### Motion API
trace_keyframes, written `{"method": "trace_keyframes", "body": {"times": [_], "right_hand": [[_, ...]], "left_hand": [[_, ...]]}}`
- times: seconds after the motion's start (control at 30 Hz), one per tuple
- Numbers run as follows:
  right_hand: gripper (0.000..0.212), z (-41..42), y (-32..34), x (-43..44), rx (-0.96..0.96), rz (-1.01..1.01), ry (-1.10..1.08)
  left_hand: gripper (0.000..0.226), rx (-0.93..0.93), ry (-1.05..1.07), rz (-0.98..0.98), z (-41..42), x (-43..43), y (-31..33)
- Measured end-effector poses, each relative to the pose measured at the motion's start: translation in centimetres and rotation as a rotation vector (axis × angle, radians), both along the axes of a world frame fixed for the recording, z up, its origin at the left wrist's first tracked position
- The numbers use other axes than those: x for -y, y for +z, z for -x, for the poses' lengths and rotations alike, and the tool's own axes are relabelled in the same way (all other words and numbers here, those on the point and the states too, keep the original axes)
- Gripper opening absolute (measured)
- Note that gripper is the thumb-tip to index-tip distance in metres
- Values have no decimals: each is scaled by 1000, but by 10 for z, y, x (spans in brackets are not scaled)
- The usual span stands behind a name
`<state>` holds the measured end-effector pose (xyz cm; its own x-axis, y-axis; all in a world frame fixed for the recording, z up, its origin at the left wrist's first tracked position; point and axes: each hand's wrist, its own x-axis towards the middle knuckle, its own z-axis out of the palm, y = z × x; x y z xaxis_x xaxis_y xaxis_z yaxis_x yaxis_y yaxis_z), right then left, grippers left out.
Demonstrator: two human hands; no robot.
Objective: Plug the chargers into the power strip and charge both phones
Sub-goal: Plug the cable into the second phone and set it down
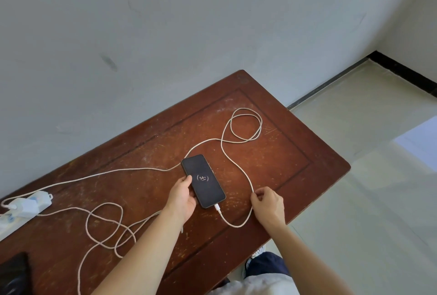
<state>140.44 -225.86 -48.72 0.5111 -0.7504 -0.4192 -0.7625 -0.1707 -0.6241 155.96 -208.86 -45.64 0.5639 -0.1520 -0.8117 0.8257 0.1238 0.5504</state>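
A black phone (203, 180) lies flat on the wooden table (295, 152), its screen showing a charging ring with 54%. A white cable (246, 126) is plugged into its near end and loops across the table toward the left. My left hand (183, 196) grips the phone's left edge. My right hand (268, 204) pinches that cable to the right of the phone. At the far left a white power strip (35, 207) holds a white charger (24, 206). A second cable (106, 226) coils in front of it. A second dark phone (13, 271) shows at the bottom left corner.
The table stands against a pale wall (165, 34). Its right and near edges drop to a light tiled floor (366, 176). My knee and a shoe (260, 261) are below the near edge.
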Motion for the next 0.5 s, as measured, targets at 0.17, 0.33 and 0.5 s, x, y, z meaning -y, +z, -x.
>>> {"method": "trace_keyframes", "body": {"times": [0.17, 0.33, 0.5], "right_hand": [[14, 2, -6, 15, 35, -23, -92], [16, 2, -9, 17, 36, -31, -92], [17, 1, -8, 17, 32, -25, -80]], "left_hand": [[36, -37, -14, -41, 4, 12, -10], [37, -48, -7, -112, 6, 17, -11], [42, -24, -65, -192, 6, 16, -5]]}}
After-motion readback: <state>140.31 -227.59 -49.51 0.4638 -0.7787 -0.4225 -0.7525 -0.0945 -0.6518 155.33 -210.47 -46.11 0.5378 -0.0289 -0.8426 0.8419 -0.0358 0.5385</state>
